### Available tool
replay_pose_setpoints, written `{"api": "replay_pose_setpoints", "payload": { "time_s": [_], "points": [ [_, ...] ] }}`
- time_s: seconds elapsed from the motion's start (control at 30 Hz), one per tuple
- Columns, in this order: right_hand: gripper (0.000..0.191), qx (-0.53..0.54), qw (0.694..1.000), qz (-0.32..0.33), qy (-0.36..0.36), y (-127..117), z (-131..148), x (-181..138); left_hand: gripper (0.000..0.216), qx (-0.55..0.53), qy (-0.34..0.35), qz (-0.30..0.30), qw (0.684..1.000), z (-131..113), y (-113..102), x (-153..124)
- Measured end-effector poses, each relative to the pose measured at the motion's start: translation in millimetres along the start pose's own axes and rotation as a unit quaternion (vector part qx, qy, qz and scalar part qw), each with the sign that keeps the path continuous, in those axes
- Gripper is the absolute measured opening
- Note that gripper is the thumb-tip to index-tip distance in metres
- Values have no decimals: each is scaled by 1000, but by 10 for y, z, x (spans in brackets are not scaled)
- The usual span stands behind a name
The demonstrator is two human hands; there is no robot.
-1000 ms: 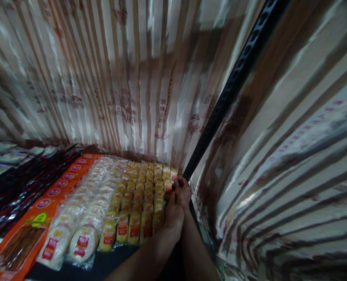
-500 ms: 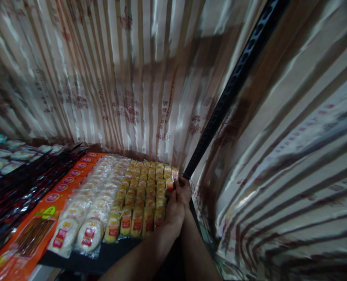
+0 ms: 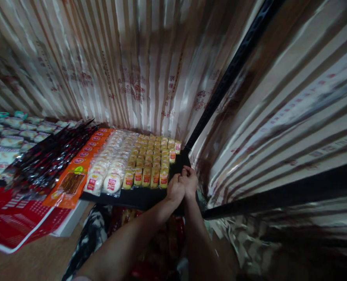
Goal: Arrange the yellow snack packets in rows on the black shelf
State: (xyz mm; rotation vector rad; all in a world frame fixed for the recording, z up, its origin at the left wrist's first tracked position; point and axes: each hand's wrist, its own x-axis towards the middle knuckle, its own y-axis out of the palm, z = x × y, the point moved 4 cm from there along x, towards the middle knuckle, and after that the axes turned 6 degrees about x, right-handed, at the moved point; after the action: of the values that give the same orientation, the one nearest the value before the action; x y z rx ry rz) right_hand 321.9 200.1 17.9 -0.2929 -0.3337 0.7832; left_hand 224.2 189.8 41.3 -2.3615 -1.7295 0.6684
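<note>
The left hand (image 3: 175, 190) and right hand (image 3: 190, 181) are close together, seeming to meet at the fingers, with the right reaching slightly farther forward. The right hand's fingers bend inward toward the left hand, whose own fingertips are hard to make out, so any grip is unclear. Behind the hands, the bare left forearm (image 3: 135, 234) slants away leftward, while the bare right forearm (image 3: 197, 234) runs back more directly.

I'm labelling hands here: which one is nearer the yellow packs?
Left. The left hand is beside the right end of the yellow packs' front row; the right hand is farther right.
</note>
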Motion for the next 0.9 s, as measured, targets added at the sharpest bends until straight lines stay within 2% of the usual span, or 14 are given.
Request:
{"api": "replay_pose_setpoints", "payload": {
  "time_s": [0.17, 0.3, 0.4, 0.47, 0.53, 0.63, 0.73, 0.9],
  "points": [
    [38, -1, 999, 42, -18, -145, 54, -620, 25, 47, 5, -31, 998, 241, -94, -261],
    [33, -19, 991, 68, -110, -248, 45, -1209, 24, 95, 53, -12, 994, 483, -168, -577],
    [33, -14, 982, 70, -174, -347, -20, -1630, 25, 96, 95, -27, 990, 676, -225, -880],
    [32, -24, 979, 90, -180, -376, -115, -1852, 23, 91, 110, -32, 989, 816, -246, -1064],
    [33, -35, 979, 123, -158, -356, -249, -2013, 23, 87, 80, -19, 993, 999, -246, -1178],
    [36, -66, 976, 186, -86, -232, -492, -2137, 27, 104, 13, 48, 993, 1314, -204, -1199],
    [38, -109, 963, 245, -14, -52, -705, -2130, 31, 113, -52, 94, 988, 1609, -185, -1100],
    [37, -143, 956, 256, 30, 181, -942, -1931, 27, 25, -106, 115, 987, 1864, -147, -866]
  ]
}}
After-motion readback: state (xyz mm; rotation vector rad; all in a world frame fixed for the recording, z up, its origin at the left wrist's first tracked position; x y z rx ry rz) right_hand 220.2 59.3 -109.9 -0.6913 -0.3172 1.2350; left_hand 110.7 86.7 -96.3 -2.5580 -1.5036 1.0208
